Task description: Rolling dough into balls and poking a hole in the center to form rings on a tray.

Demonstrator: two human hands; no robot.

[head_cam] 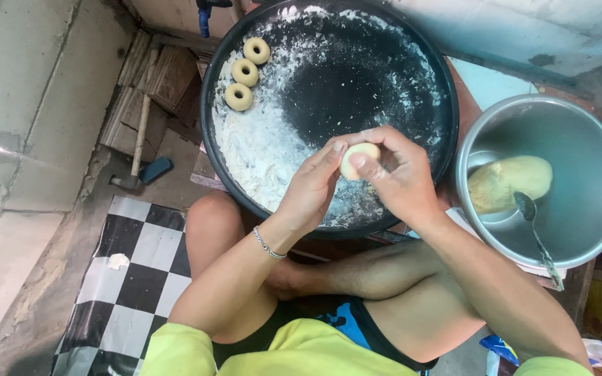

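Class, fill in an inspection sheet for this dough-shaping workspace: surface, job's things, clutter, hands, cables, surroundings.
Surface: round black floured pan, flour heaped on its left side.
Job's things: small pale dough ball held over the pan; three ring-shaped dough pieces in a row at the pan's upper left.
Clutter: round metal bowl holding a yellowish dough lump and a metal spoon.
Hands: left hand and right hand both pinch the ball.
Cables: nothing seen.
Surroundings: black-and-white checkered mat; hammer on the floor.
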